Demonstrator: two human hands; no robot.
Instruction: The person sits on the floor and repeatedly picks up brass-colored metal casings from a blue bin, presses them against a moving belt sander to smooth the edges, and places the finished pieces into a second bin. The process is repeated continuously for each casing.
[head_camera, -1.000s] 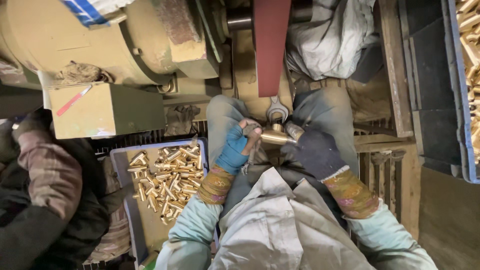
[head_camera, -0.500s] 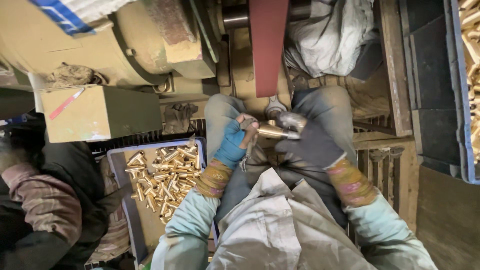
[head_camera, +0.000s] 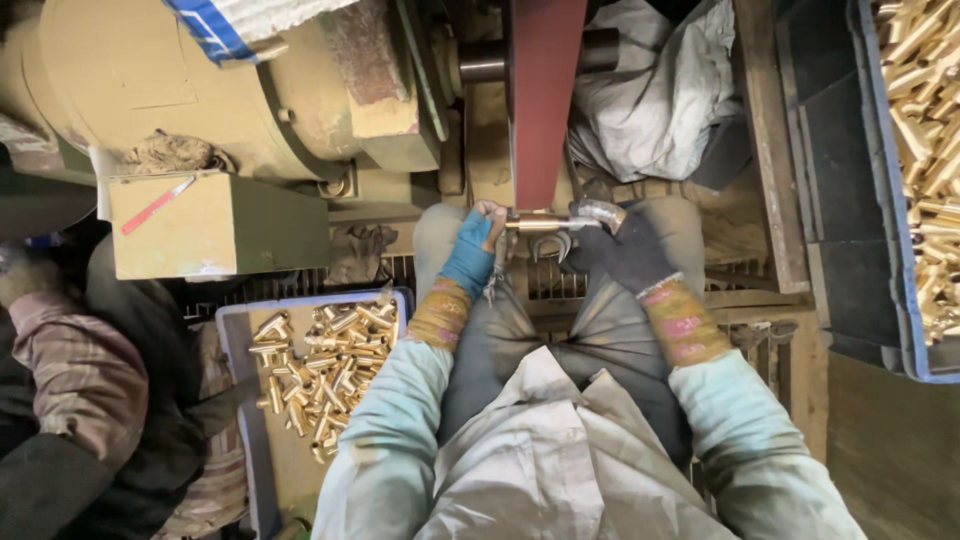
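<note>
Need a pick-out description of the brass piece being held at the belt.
Find the red belt running down the middle. At its lower end, the left hand and right hand hold one brass piece crosswise. Unlike the trays' loose brass, it is single and gripped at both ends.

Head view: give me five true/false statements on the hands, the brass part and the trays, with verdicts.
1. Both hands hold one brass part at the lower end of the red sanding belt. True.
2. The left hand wears a black glove. False: its glove is blue; the right hand wears the dark one.
3. A blue tray of brass parts sits by the person's left knee. True.
4. The blue bin of brass parts on the right is empty. False: it is piled with brass pieces.
5. The brass part lies upright along the belt. False: it is held crosswise, one hand's grip at each end.
</note>
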